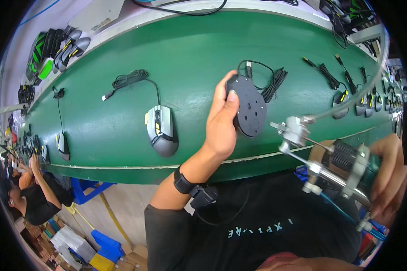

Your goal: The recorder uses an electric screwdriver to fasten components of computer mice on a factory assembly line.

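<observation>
My left hand (224, 119) is closed around a dark computer mouse (249, 108), its underside with small holes turned up. The thumb lies across its edge. A bundled black cable (276, 86) with a USB plug lies just beyond it on the green bench (194, 54). On the right, my right hand (386, 178) curls around the body of a metal tool (337, 169) with a ribbed black knob and blue hoses; part of its grip is hidden. The tool's metal front end (294, 131) points toward the held mouse, apart from it.
A grey-and-black mouse (163, 131) with coiled cable lies left of my hand; another mouse (62, 147) is farther left. Several mice (341, 105) line the right. A clear hose (371, 83) arches over the bench there. Another person (36, 194) works at far left.
</observation>
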Tool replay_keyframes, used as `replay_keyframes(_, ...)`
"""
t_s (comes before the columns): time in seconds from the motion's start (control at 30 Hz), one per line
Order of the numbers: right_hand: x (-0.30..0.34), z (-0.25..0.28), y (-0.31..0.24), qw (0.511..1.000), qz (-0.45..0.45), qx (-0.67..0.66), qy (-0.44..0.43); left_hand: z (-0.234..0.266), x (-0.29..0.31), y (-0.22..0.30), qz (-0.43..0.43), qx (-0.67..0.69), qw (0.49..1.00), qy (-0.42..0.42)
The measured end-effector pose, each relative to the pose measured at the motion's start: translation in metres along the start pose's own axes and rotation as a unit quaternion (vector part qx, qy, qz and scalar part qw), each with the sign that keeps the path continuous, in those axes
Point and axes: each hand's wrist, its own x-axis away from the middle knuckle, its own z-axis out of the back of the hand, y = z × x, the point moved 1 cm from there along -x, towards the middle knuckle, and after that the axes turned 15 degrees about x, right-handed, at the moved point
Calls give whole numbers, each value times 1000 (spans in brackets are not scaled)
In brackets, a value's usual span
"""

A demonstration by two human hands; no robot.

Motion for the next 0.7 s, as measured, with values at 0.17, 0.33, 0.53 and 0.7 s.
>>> replay_keyframes(0.17,-5,-20,5,992,-71,-31,95,14,7,15,-23,-4,999,26)
replay_keyframes(0.33,9,-36,12,986,28,-69,146,0,7,19,-16,6,1000,14)
replay_keyframes(0.53,12,-53,16,971,67,-24,230,4,13,22,-15,16,1000,10)
replay_keyframes(0.7,-27,-58,41,977,43,-28,208,1,12,20,-8,49,999,-11)
